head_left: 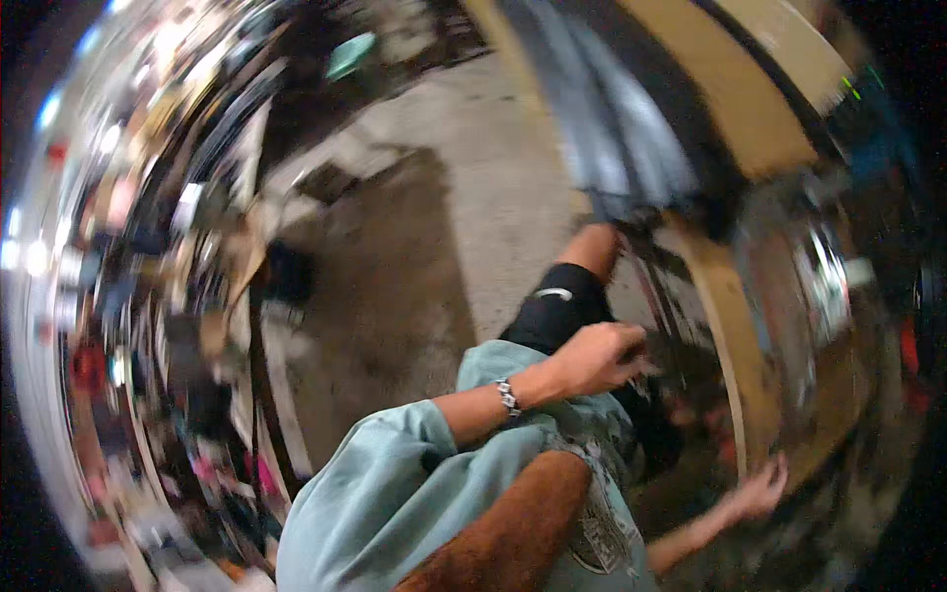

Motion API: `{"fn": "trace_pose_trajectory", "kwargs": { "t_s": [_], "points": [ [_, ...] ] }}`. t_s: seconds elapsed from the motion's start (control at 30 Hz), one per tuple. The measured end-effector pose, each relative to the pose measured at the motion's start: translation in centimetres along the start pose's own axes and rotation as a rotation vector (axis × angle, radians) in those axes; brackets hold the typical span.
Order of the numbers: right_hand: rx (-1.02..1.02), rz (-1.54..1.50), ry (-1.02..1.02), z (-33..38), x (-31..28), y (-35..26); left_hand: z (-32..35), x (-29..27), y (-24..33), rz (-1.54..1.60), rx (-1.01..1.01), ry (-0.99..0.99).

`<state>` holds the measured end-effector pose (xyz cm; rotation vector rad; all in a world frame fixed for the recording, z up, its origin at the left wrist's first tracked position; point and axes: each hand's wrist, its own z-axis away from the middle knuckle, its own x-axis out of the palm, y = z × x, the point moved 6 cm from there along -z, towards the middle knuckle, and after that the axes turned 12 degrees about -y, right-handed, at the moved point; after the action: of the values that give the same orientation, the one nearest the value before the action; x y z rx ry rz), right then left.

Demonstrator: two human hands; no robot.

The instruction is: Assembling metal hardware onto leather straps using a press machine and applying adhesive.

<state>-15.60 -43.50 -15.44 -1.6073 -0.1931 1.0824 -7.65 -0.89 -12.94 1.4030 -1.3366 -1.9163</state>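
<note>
head view was heavily blurred, so much stayed unreadable. the left hand (pixel 597 357) was curled into a loose fist, fingers folded in, at the near edge of the wooden shelf board (pixel 735 345); something small and dark seemed to sit at its fingertips, but whether the fist gripped it i could not tell. a metal bracelet (pixel 507 396) sat on that wrist, and the forearm came out of a pale teal sleeve (pixel 395 474).

the right hand (pixel 762 487) lay lower, below the bottom end of the same board, fingers spread wide and flat against a blurred dark surface; it held nothing that showed. its forearm ran back toward the teal shirt.

a bare knee and black shorts (pixel 557 306) showed just left of the board, above the left hand. farther left of the board spread the grey concrete floor (pixel 473 178) with a darker patch on it. above the board hung a grey striped panel (pixel 612 118), and beyond the floor, well apart from the board, ran a smeared row of colourful clutter (pixel 148 296).
</note>
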Motion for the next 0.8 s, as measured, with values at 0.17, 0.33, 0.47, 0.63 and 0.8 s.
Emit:
{"fn": "trace_pose_trajectory", "kwargs": {
  "t_s": [0.17, 0.33, 0.47, 0.63, 0.8],
  "points": [
    [-0.624, 0.127, 0.088, 2.9, 2.8, -11.8, 6.5, -4.1, -5.1, -0.122, -0.116, 0.475],
    [-0.776, -0.006, -0.382, 8.9, 15.1, -20.3, 10.5, -4.4, -12.4, -0.184, -0.36, 0.518],
    [-0.789, 0.153, -0.965, 13.7, 26.5, -20.3, 8.7, -3.5, -16.2, -0.219, -0.367, 0.491],
    [-0.716, 0.433, -1.361, 20.3, 32.8, -20.6, 7.5, -4.1, -17.4, -0.103, -0.513, 0.552],
    [-1.061, 0.858, -1.347, 18.7, 34.5, -16.5, 9.1, -3.7, -21.5, 0.365, -0.651, 0.416]
  ]
}}
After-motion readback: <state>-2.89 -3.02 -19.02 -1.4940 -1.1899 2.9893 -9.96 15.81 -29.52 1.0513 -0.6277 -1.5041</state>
